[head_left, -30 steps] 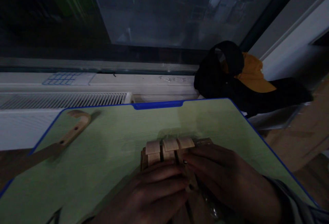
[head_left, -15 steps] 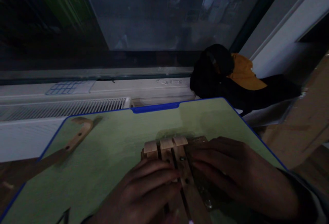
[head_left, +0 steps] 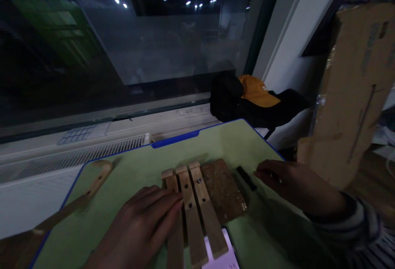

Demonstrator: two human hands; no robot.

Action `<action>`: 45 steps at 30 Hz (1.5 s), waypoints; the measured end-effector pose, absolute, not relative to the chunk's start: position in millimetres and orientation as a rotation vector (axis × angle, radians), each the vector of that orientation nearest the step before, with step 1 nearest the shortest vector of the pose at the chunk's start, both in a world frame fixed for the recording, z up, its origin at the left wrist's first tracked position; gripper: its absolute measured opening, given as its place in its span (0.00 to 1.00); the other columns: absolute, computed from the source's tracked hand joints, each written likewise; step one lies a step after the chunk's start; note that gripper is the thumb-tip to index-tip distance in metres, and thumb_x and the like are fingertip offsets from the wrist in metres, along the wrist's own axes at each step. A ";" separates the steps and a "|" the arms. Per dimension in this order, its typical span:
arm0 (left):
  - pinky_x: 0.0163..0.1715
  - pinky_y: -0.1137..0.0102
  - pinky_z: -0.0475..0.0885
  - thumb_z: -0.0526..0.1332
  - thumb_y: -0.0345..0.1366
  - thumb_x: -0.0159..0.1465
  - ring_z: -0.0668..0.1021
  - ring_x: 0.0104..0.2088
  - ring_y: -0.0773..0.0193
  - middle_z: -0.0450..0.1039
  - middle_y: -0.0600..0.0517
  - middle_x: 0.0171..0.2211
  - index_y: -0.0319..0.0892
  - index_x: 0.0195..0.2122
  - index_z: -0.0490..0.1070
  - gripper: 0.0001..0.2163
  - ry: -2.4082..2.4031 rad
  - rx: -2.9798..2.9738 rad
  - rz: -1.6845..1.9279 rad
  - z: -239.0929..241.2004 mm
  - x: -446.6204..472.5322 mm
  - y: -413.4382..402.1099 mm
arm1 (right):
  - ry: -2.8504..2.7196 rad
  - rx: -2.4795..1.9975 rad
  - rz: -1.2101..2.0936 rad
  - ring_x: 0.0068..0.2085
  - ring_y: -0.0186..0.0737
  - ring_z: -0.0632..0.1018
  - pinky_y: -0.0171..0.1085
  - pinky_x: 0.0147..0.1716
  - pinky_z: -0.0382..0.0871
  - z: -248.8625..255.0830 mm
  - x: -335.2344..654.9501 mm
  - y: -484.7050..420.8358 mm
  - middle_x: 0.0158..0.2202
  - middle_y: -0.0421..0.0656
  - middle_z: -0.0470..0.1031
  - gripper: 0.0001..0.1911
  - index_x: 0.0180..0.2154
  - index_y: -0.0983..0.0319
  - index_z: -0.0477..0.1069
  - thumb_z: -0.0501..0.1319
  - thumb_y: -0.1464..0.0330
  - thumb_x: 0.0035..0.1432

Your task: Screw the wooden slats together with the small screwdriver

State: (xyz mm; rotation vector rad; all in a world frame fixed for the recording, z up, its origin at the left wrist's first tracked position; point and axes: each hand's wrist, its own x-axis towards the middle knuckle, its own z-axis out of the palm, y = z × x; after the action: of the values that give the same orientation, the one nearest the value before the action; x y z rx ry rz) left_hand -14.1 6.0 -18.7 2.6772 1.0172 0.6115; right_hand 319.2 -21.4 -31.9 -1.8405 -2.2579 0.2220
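Note:
Three wooden pieces with drilled holes and curled far ends lie side by side, partly on a brown board (head_left: 225, 190). My left hand (head_left: 142, 219) lies over the left wooden piece (head_left: 175, 242), fingers bent together round its edge. Beside it are the middle wooden piece (head_left: 193, 223) and the right wooden piece (head_left: 208, 215); a small shiny bit shows at one of the right piece's holes. My right hand (head_left: 286, 182) is off the board, fingers curled together near a thin black strip (head_left: 246, 178); what they hold, if anything, is hidden.
A lit phone (head_left: 226, 256) lies under the near ends of the wooden pieces. Another curved wooden piece (head_left: 95, 180) overhangs the left edge of the green tabletop (head_left: 132, 174). Behind are a radiator (head_left: 114, 145), a window and an orange cap (head_left: 257, 92); a cardboard box (head_left: 354, 104) stands right.
My right hand has moved right, away from the board, uncovering it and the black strip. My left hand has shifted left off the middle piece. The view has turned right.

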 end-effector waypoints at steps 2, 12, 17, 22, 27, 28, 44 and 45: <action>0.37 0.66 0.75 0.54 0.32 0.65 0.79 0.35 0.61 0.78 0.52 0.36 0.44 0.39 0.75 0.10 1.058 2.648 0.531 -15.1 -8.9 4.5 | -2.220 -1.934 0.289 0.27 0.39 0.77 0.36 0.25 0.67 -45.9 320.1 -19.3 0.26 0.41 0.77 0.13 0.34 0.59 0.73 0.53 0.62 0.62; 0.37 0.68 0.71 0.51 0.31 0.67 0.76 0.37 0.62 0.75 0.52 0.34 0.45 0.41 0.75 0.12 1.177 2.553 0.190 -8.6 21.1 2.3 | -2.166 -2.140 0.500 0.34 0.37 0.75 0.42 0.34 0.71 -79.3 311.8 -5.9 0.37 0.43 0.73 0.15 0.42 0.64 0.69 0.55 0.59 0.62; 0.39 0.66 0.71 0.50 0.33 0.69 0.77 0.39 0.61 0.75 0.51 0.37 0.45 0.44 0.73 0.13 1.145 2.584 0.190 -12.6 22.7 3.4 | -2.177 -2.117 0.502 0.39 0.39 0.75 0.44 0.37 0.71 -85.2 302.1 -7.1 0.43 0.45 0.72 0.15 0.46 0.63 0.67 0.56 0.62 0.61; 0.36 0.67 0.71 0.50 0.36 0.68 0.77 0.36 0.61 0.75 0.52 0.34 0.45 0.38 0.75 0.12 1.128 2.615 0.172 -17.1 22.4 6.7 | -2.184 -2.005 0.553 0.39 0.39 0.75 0.43 0.37 0.71 -86.6 307.7 -2.0 0.43 0.45 0.72 0.13 0.45 0.63 0.68 0.56 0.63 0.61; 0.38 0.66 0.71 0.52 0.35 0.67 0.77 0.38 0.60 0.75 0.51 0.36 0.45 0.39 0.75 0.11 1.107 2.618 0.203 -21.0 19.9 7.4 | -2.080 -1.733 0.525 0.31 0.35 0.75 0.39 0.31 0.71 -58.9 319.1 7.1 0.33 0.42 0.74 0.14 0.39 0.63 0.69 0.53 0.60 0.63; 0.39 0.66 0.71 0.52 0.35 0.67 0.77 0.38 0.60 0.75 0.51 0.36 0.45 0.39 0.75 0.11 1.106 2.619 0.211 -21.4 19.6 7.4 | -2.064 -1.657 0.515 0.30 0.36 0.75 0.38 0.30 0.72 -49.3 317.7 9.0 0.30 0.42 0.74 0.14 0.39 0.62 0.68 0.52 0.59 0.63; 0.51 0.55 0.67 0.56 0.31 0.64 0.72 0.50 0.53 0.72 0.46 0.47 0.41 0.44 0.71 0.09 1.270 2.716 0.208 -20.2 19.4 -7.7 | -2.095 -1.200 0.289 0.30 0.35 0.75 0.36 0.30 0.69 30.6 250.0 25.7 0.31 0.38 0.74 0.15 0.44 0.57 0.62 0.60 0.62 0.56; 0.52 0.55 0.66 0.57 0.31 0.63 0.71 0.51 0.53 0.71 0.46 0.48 0.41 0.46 0.70 0.11 1.255 2.717 0.211 -20.7 18.8 -9.0 | -2.096 -1.203 0.282 0.30 0.35 0.75 0.35 0.29 0.68 29.6 250.0 25.9 0.32 0.38 0.74 0.14 0.44 0.57 0.62 0.61 0.62 0.56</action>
State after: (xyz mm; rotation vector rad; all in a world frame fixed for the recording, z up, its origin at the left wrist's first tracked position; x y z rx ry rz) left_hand 18.8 -9.0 -20.7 2.7171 1.2549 0.2114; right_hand 250.0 25.9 29.6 -1.2035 -2.0960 0.2818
